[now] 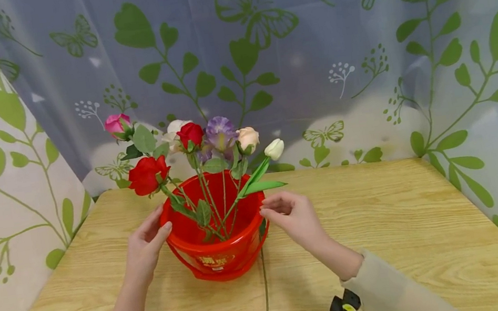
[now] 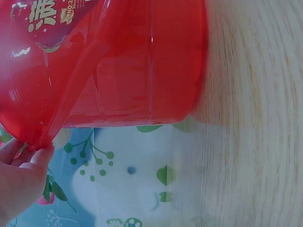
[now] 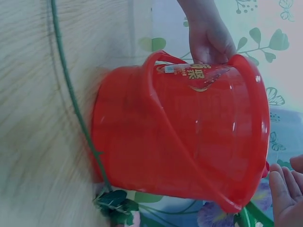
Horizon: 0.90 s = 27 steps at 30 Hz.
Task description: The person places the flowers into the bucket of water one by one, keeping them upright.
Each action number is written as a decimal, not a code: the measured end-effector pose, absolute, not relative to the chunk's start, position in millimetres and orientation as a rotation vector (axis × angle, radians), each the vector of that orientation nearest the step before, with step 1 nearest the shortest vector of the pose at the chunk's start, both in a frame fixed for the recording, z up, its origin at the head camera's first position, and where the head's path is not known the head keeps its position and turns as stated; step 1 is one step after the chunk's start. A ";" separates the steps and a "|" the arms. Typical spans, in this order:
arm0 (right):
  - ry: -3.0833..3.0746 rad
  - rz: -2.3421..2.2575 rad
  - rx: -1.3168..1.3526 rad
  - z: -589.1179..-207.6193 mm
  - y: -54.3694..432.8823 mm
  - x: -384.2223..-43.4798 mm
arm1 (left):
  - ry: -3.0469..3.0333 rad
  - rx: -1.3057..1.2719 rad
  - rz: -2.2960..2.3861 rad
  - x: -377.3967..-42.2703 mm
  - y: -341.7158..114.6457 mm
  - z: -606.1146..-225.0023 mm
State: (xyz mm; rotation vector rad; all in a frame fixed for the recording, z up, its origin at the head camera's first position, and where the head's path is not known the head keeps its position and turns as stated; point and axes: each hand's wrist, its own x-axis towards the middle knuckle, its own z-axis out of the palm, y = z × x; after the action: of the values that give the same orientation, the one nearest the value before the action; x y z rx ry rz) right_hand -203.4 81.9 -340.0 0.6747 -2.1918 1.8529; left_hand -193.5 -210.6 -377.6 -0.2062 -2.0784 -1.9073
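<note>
A red plastic bucket (image 1: 217, 255) stands upright on the table, holding several artificial flowers, among them a red rose (image 1: 149, 175), a purple flower (image 1: 221, 134) and a white tulip (image 1: 274, 149). My left hand (image 1: 144, 244) pinches the bucket's left rim; in the left wrist view that hand (image 2: 23, 175) is at the rim near the handle's end. On the other side, my right hand (image 1: 293, 218) is at the right rim. The right wrist view shows that hand's (image 3: 286, 194) fingers fairly straight, the thumb apart; whether they touch the rim I cannot tell.
A green flower stem (image 3: 71, 90) with leaves lies on the table beside the bucket's right side. The wooden table (image 1: 381, 211) backs onto a leaf-patterned curtain (image 1: 332, 32). The bucket's handle (image 3: 175, 132) hangs down at the front.
</note>
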 end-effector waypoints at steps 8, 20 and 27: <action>-2.307 1.890 0.479 -348.4 92.0 -198.1 | -2.087 -0.195 -1.916 -192.3 -210.0 -376.1; -2.415 1.992 0.372 -372.0 102.9 -191.9 | -2.092 -0.190 -1.894 -192.4 -209.8 -375.6; -2.506 2.054 0.446 -393.3 101.1 -190.6 | -2.086 -0.196 -1.900 -192.2 -209.7 -375.5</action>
State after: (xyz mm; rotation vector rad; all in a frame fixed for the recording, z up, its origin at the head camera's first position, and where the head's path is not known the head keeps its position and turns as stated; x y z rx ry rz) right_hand -190.6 101.1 -393.3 0.4455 -2.5061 2.0544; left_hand -192.2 -209.7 -375.5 -0.1965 -2.0861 -1.8997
